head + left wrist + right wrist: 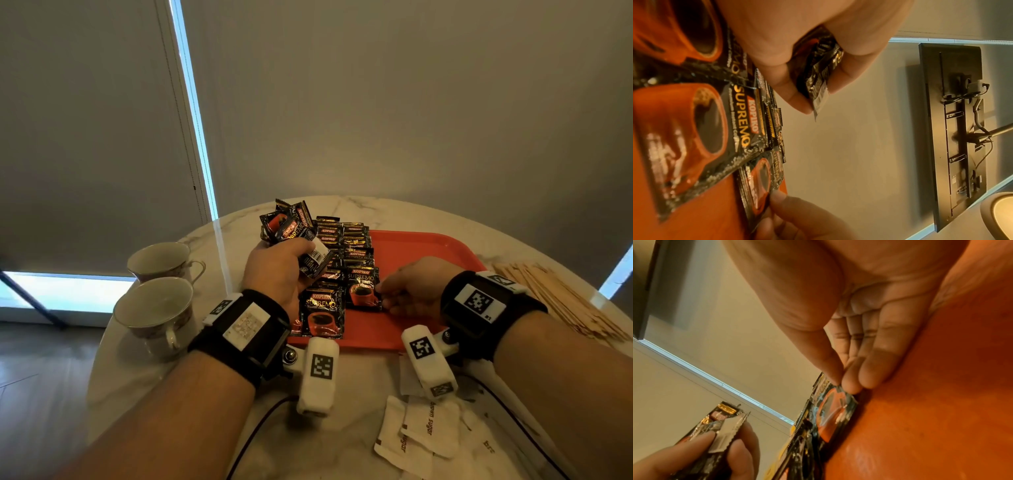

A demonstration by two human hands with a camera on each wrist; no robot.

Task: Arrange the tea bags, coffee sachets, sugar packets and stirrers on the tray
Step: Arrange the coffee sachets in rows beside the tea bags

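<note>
Two rows of black coffee sachets point(342, 253) lie overlapping on the left part of the red tray point(428, 253) in the head view, on a marble table point(342, 445). The left hand point(277, 270) holds a fanned bunch of sachets point(291, 229) above the tray's left edge, fingers curled round them. The right hand point(411, 287) pinches the corner of the nearest sachet in the right row point(363, 287), which lies flat on the tray. Sugar packets point(421, 431) lie on the table in front of the tray, wooden stirrers point(561, 301) to its right, and two teacups point(157, 284) to its left.

From the left wrist, fingers point(797, 91) and thumb clamp the bunch point(818, 78) over the laid sachets point(715, 129).

From the right wrist, thumb and fingertips point(851, 382) meet on the sachet's corner point(838, 410) against the tray's floor point(931, 418); the other hand's bunch point(721, 426) shows at lower left.
</note>
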